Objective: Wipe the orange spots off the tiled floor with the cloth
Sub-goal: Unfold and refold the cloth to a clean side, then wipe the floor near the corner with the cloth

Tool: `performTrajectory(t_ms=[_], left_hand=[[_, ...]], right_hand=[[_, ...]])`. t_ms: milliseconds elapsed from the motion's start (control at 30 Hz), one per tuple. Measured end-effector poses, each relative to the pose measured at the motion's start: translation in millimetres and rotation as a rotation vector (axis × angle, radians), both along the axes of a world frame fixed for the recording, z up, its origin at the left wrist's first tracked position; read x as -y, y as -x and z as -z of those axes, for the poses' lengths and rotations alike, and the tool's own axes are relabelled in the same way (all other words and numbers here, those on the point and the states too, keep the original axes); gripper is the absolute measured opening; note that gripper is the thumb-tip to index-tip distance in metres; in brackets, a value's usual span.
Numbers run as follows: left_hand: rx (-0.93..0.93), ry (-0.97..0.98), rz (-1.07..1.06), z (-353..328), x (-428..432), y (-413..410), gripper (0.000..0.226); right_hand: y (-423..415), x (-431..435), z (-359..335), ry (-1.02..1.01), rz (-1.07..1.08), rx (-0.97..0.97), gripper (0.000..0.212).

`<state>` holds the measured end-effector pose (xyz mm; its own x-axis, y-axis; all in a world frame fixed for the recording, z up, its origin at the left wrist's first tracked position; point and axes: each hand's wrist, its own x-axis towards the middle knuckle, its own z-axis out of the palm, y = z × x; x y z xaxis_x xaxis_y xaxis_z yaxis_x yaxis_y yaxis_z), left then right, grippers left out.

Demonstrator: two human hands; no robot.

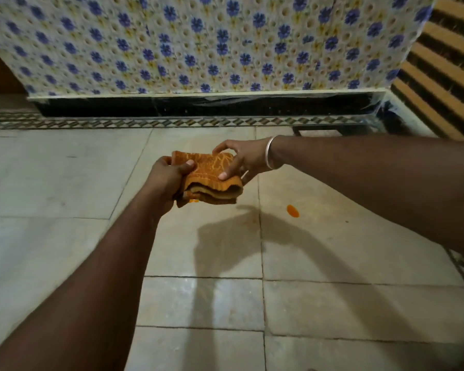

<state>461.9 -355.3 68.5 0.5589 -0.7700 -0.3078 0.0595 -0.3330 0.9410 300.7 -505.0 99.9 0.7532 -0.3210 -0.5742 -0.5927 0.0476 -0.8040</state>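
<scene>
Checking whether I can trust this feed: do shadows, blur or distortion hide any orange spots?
Head view: arm shadows darken the tiled floor below the cloth; the orange spot beside them lies lit and sharp; a second orange patch peeks from under the cloth, mostly hidden; the floral-patterned surface is blurred.

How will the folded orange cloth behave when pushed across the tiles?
Likely floppy: the cloth sags and ripples in layers at its open edge between the left hand and right hand. Probably light, since a fingertip pinch helps hold it aloft. Its nubby weave may drag and bunch on the tiled floor.
</scene>
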Motion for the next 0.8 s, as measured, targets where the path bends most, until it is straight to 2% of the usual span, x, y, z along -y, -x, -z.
performTrajectory(t_ms=[167, 267, 400, 467, 600, 800], left_hand=[[0.199, -0.088, 0.021, -7, 39, 26, 0.042], [0.324, -0.11, 0.054, -7, 74, 58, 0.043], [0.378, -0.099, 0.17, 12, 118, 119, 0.039], [0.347, -0.065, 0.237, 31, 138, 158, 0.033], [0.331, -0.062, 0.348, 57, 158, 212, 0.039], [0.401, -0.034, 0.455, 70, 186, 235, 0.044]], right_hand=[[28, 34, 0, -0.035, 0.077, 0.097, 0.079], [67, 58, 3, -0.029, 0.157, 0.108, 0.07], [144, 85, 15, -0.051, 0.25, 0.064, 0.062], [187, 91, 24, -0.029, 0.319, 0.033, 0.063], [251, 85, 44, 0.031, 0.425, -0.021, 0.067], [290, 82, 67, 0.075, 0.576, 0.033, 0.067]])
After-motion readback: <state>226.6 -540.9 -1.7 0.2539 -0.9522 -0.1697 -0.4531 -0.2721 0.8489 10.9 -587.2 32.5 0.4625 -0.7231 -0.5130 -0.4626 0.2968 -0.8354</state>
